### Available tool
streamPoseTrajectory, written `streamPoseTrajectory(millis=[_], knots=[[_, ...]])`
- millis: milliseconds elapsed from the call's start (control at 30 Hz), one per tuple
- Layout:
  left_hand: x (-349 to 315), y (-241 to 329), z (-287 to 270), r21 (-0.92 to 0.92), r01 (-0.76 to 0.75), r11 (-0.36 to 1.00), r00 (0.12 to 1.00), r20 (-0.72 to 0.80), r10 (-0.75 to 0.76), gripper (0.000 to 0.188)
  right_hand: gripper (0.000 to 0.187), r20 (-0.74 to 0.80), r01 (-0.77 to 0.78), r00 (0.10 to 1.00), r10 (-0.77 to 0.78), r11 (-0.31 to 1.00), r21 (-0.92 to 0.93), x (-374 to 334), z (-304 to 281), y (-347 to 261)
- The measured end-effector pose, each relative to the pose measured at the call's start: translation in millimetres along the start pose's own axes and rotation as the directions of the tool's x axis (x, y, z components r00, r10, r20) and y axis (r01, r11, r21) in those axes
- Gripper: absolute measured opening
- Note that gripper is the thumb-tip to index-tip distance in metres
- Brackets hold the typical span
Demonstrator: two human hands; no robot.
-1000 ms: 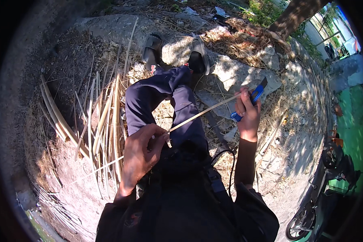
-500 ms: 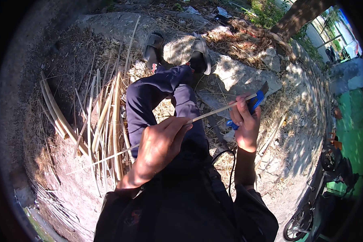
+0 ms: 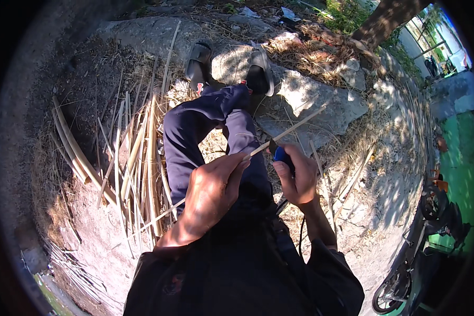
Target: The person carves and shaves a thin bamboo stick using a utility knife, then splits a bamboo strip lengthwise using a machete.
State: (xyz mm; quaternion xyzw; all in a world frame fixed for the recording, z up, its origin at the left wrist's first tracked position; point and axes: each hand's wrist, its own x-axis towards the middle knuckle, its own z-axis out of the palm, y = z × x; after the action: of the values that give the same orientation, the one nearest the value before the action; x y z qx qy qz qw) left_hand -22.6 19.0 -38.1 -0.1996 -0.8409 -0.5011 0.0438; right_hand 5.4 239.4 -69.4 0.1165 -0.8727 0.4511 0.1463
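A long, thin wooden strip, possibly cane or bamboo [image 3: 303, 122], runs slantwise in front of my lap. Pinched near its middle by my left hand [image 3: 209, 190], it shows again below the wrist, toward the lower left. My right hand [image 3: 302, 178] is closed round a knife with a blue handle [image 3: 282, 157]. Its dark blade touches or nearly touches the strip, a short way beyond my left fingertips. Part of the handle is hidden by my fingers. Beneath both hands are my legs in dark trousers [image 3: 187, 126], my shoes resting against the stones.
To the left lies a loose heap of long pale strips and split stalks [image 3: 151, 158]. Large rocks [image 3: 321, 105] lie beyond my legs, with a tree trunk [image 3: 388, 23] at the far right. A motorbike [image 3: 397, 284] stands beside a green wall [image 3: 461, 168] on the right.
My right hand has come left and inward with the knife, from the strip's far end to near my left hand. The strip's far part is now uncovered. My left hand has barely moved.
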Motion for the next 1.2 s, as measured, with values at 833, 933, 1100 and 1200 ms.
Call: streamPoseTrajectory(millis=[833, 933, 1100, 1200], knots=[[-11.4, 0.4, 0.6, -0.063, 0.077, 0.995, 0.997, 0.008, -0.077, 0.008, 0.028, -0.030, 0.195, 0.980, -0.199, 0.976, -0.096, 9.5, 16.0, 9.2], [-19.9, -4.2, -6.5, -0.001, 0.092, 0.996, 0.994, 0.055, -0.092, 0.007, 0.021, -0.278, -0.092, 0.960, 0.042, 0.981, -0.169, 10.5, -7.4, 45.9], [-34.7, -17.6, -16.4, 0.110, 0.152, 0.982, 0.981, 0.103, -0.164, 0.010, 0.029, -0.310, -0.421, 0.843, 0.439, 0.898, 0.125, 9.2, -54.9, 148.3], [-24.7, -30.4, -14.2, 0.222, 0.208, 0.953, 0.971, 0.069, -0.228, 0.013, 0.027, -0.196, -0.478, 0.813, 0.549, 0.820, 0.316, -12.0, -49.9, 155.2]])
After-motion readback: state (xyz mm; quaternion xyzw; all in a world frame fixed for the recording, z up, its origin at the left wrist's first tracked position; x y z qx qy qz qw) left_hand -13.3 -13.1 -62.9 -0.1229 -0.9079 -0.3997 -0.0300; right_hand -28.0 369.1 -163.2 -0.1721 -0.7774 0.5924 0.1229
